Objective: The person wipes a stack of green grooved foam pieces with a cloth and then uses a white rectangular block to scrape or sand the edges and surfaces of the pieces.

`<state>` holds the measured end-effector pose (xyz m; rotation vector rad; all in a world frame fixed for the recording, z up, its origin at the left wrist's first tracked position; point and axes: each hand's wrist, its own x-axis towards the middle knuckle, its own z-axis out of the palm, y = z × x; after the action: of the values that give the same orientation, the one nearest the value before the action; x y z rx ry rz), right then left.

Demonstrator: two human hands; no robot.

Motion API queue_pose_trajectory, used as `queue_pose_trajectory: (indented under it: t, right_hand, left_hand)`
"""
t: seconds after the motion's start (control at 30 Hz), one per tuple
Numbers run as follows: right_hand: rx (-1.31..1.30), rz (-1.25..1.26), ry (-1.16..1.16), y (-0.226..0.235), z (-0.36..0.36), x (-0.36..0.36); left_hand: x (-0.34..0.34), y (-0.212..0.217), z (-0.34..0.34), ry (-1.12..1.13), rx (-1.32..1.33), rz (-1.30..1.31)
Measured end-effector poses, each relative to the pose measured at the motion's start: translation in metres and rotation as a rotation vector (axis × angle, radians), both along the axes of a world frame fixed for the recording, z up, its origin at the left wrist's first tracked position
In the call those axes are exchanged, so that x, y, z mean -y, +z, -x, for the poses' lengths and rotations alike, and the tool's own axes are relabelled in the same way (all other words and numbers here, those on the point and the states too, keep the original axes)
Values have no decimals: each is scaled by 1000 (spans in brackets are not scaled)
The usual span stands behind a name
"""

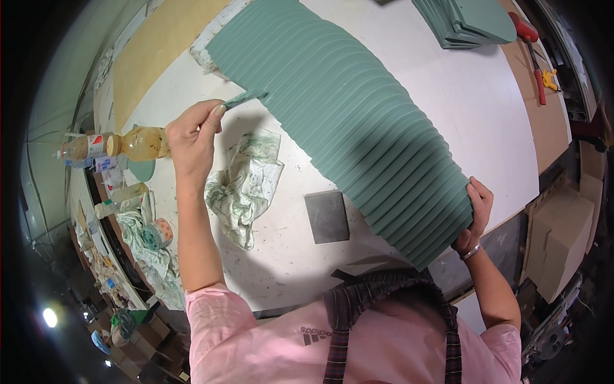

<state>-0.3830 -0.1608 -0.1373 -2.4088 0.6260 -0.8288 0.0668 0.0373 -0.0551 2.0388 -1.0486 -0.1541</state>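
A long fanned row of overlapping green sheets (345, 115) lies slantwise across the white table (448, 96). My left hand (195, 131) pinches a small green-stained brush (246, 97), whose tip touches the left edge of the row. My right hand (474, 214) grips the near end of the fanned sheets at the table's front edge, thumb on top. A silver bangle sits on that wrist.
A stained crumpled rag (246, 182) and a grey square plate (327, 216) lie in front of me. Bottles (137, 144) and tape stand at the left. A stack of green pieces (467, 22), a red-handled tool (531, 45) and cardboard boxes (566, 237) are on the right.
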Motion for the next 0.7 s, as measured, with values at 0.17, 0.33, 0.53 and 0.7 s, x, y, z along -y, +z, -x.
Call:
queue_pose_trajectory:
  t: [0.17, 0.33, 0.53, 0.7]
  right_hand:
    - [-4, 17, 6, 1, -2, 0]
    - [-6, 16, 0, 1, -1, 0]
    - [-6, 2, 1, 2, -1, 0]
    - [-9, -2, -1, 1, -1, -1]
  left_hand:
    - [0, 1, 5, -51, 18, -21]
    - [5, 10, 8, -111, 297, -30]
    - [9, 9, 7, -168, 403, -20]
    - [8, 3, 5, -173, 382, 10]
